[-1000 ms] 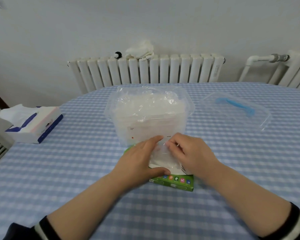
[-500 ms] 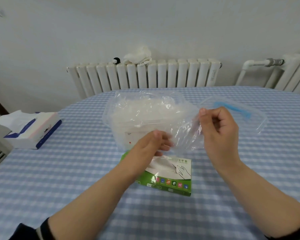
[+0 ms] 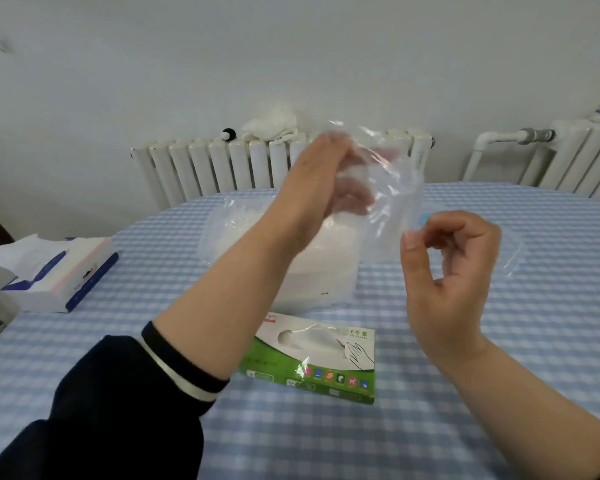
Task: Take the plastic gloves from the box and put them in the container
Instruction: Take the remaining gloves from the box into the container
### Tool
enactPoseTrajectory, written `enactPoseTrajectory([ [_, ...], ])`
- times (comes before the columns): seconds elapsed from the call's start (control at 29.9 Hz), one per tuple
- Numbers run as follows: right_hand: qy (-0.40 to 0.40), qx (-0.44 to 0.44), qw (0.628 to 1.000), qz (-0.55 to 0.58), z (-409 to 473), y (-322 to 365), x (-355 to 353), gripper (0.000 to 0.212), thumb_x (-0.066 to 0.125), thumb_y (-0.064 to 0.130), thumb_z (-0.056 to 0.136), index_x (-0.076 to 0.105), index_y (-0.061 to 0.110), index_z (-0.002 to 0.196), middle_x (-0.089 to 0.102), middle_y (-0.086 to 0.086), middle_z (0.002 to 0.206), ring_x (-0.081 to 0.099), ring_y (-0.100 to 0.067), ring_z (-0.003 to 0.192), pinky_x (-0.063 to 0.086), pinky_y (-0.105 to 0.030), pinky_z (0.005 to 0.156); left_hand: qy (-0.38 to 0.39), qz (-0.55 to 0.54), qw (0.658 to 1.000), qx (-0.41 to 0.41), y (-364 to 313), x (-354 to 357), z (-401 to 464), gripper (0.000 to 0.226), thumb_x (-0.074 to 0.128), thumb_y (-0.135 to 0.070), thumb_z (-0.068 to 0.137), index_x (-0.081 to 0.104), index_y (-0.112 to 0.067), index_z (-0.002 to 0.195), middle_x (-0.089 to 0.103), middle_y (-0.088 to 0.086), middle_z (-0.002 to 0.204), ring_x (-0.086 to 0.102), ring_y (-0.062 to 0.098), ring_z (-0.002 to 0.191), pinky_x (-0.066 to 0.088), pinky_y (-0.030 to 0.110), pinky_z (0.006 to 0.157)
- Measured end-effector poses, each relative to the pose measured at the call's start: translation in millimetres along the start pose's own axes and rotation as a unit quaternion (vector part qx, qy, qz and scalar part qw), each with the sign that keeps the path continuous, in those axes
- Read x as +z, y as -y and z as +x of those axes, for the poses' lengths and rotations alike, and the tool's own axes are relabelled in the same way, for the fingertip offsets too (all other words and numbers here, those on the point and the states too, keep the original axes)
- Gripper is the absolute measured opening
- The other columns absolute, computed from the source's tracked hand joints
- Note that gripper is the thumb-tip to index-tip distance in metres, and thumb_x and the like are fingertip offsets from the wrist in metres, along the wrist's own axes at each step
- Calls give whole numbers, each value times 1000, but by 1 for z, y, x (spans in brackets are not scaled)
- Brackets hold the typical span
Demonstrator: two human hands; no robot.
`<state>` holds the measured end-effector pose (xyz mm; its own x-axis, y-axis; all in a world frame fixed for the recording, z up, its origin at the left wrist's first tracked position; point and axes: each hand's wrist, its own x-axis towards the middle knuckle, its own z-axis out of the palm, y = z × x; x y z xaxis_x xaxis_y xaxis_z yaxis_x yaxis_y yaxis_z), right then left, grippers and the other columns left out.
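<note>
Plastic glove now lifted clear of box, raised above container since half a second ago. Pinched by left hand; right hand loosely curled, touching its edge. Likely next: lowering into container.

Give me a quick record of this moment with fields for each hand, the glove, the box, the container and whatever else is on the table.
left hand: raised above the container, holding a clear plastic glove
right hand: thumb and fingers curled at the glove's lower edge; whether they pinch it is unclear
glove box: green and white, flat on the table, opening up
container: clear, open, full of gloves
lid: on the table, right of the container
tissue box: far left
</note>
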<state>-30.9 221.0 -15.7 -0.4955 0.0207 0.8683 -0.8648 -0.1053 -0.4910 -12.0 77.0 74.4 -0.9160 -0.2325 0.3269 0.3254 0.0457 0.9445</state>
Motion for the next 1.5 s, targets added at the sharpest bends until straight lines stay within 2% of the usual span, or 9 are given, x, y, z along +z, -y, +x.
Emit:
enactPoseTrajectory([
  [0.23, 306, -35, 935, -174, -19, -7, 10, 11, 49, 35, 92, 53, 28, 99, 60, 13, 90, 55, -4, 83, 50, -27, 68, -159, 267, 942, -126, 28, -66, 27, 23, 29, -17, 101, 47, -4, 107, 66, 4, 88, 58, 18, 49, 41, 20, 40],
  [0.4, 489, 27, 841, -230, -35, -18, 19, 31, 51, 43, 94, 56, 27, 121, 53, 15, 125, 47, -6, 115, 37, -20, 91, -138, 484, 847, -174, 50, -96, 23, 30, 33, -22, 97, 49, -8, 118, 63, 4, 97, 64, 20, 65, 51, 30, 61],
  [0.6, 529, 78, 810, -242, -38, -23, 19, 36, 52, 52, 92, 53, 31, 121, 47, 18, 126, 42, -3, 116, 39, -23, 95, -150, 586, 775, -181, 56, -109, 26, 19, 38, -15, 94, 43, -8, 77, 48, 4, 74, 44, 17, 62, 33, 31, 54],
  [0.8, 567, 89, 780, -248, -40, -21, 20, 35, 54, 52, 90, 53, 33, 120, 49, 17, 123, 43, -4, 112, 38, -23, 90, -169, 618, 742, -195, 57, -110, 29, 42, 42, 4, 91, 33, 3, 132, 47, 21, 124, 57, 36, 97, 40, 37, 70],
  [0.94, 580, 95, 771, -246, -41, -20, 21, 35, 55, 51, 91, 54, 33, 120, 51, 16, 123, 44, -5, 112, 40, -25, 92, -145, 727, 670, -44, 57, -111, 19, 53, 45, 5, 85, 42, -5, 136, 35, 19, 137, 45, 38, 108, 35, 38, 71],
  [1.0, 581, 95, 771, -242, -41, -19, 21, 35, 55, 51, 91, 55, 32, 120, 51, 16, 123, 45, -4, 112, 39, -23, 92, -124, 715, 687, 41, 48, -110, 14, 38, 47, 3, 86, 59, -11, 119, 45, 11, 128, 44, 32, 109, 34, 34, 75],
  [1.1, 576, 96, 776, -236, -40, -19, 21, 33, 53, 51, 92, 55, 32, 120, 53, 17, 122, 46, -3, 110, 39, -21, 91, 56, 572, 812, -103, 27, -107, 8, 15, 53, -22, 97, 65, -26, 105, 57, -10, 110, 55, 6, 91, 38, 22, 74],
  [1.2, 582, 93, 771, -243, -41, -18, 22, 34, 51, 52, 93, 55, 33, 121, 53, 16, 122, 46, -3, 111, 39, -21, 89, 227, 556, 764, -236, 24, -106, 7, 23, 52, -46, 96, 64, -36, 113, 60, -18, 113, 56, 4, 104, 42, 26, 94],
  [1.5, 601, 95, 756, -241, -41, -17, 21, 36, 49, 52, 93, 51, 32, 124, 51, 14, 125, 45, -4, 112, 36, -21, 84, 284, 568, 709, -306, 53, -95, 38, 20, 56, -38, 96, 60, -34, 115, 57, -10, 122, 58, 11, 106, 52, 30, 90],
])
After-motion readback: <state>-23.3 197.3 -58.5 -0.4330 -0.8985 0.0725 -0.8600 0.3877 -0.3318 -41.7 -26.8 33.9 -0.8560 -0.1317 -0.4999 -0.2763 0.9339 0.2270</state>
